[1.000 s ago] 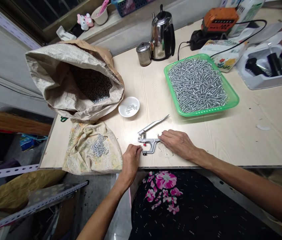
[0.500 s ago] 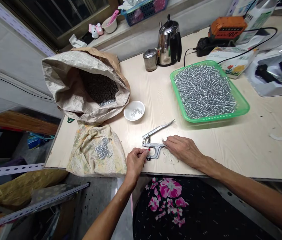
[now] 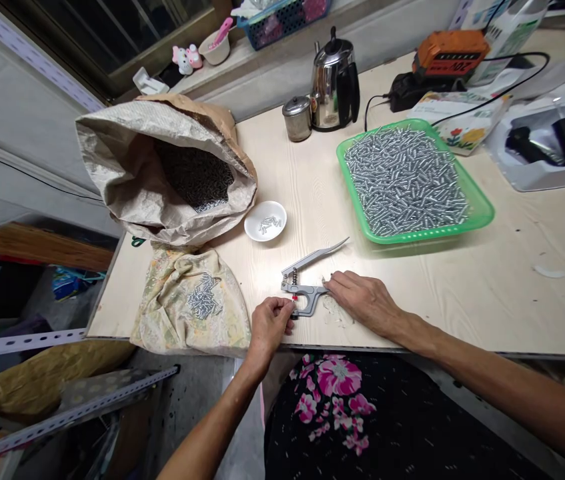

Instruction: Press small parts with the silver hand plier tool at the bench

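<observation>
Grey snap pliers [image 3: 308, 291] with a spring and a small red piece at the jaw lie near the table's front edge, upper handle raised. My left hand [image 3: 268, 327] is at the jaw, thumb and forefinger pinched together; whatever is between them is too small to make out. Curled over the end of the lower handle is my right hand [image 3: 362, 300], hiding the rest of that handle. Some small clear scraps [image 3: 335, 312] lie under its fingers. To the left, a patterned cloth [image 3: 157, 313] carries a heap of small silvery pieces [image 3: 205, 297].
A white bowl [image 3: 252, 231] holds a few small pieces. Behind it, an open paper sack [image 3: 112, 153] contains many dark pieces. A green basket [image 3: 482, 208] is full of silvery metal pieces. A kettle [image 3: 331, 87], a lidded canister [image 3: 297, 120] and an orange battery [image 3: 449, 53] stand at the back.
The whole view has shifted slightly. Both hands stay at the pliers, with the left fingers still pinched at the jaw.
</observation>
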`<state>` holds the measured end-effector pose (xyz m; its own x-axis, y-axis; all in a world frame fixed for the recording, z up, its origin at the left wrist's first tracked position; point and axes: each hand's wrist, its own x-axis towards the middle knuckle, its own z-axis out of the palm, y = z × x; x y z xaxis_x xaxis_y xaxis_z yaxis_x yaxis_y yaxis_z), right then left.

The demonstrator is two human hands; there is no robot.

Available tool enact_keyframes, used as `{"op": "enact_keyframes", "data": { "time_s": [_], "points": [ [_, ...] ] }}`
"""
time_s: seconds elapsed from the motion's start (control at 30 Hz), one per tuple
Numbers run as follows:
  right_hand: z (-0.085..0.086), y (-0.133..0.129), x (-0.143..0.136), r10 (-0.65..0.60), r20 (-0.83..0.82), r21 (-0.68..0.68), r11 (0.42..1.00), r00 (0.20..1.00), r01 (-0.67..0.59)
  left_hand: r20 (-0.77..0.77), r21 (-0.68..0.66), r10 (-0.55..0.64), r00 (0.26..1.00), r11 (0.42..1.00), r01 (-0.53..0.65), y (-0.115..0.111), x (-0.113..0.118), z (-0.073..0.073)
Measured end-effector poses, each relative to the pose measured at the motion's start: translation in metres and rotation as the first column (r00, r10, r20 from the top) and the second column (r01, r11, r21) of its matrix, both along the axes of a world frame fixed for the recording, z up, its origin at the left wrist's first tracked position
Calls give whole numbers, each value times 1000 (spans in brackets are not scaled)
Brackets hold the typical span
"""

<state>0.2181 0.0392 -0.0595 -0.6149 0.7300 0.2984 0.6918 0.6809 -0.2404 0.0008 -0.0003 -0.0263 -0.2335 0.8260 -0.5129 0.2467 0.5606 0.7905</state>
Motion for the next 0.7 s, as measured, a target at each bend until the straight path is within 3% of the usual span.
{"op": "enact_keyframes", "data": {
  "time_s": [0.7],
  "points": [
    [1, -3, 2, 57, 46, 72, 996, 997, -60, 41, -75, -53, 998, 996, 56, -2, -4, 5]
  ]
}}
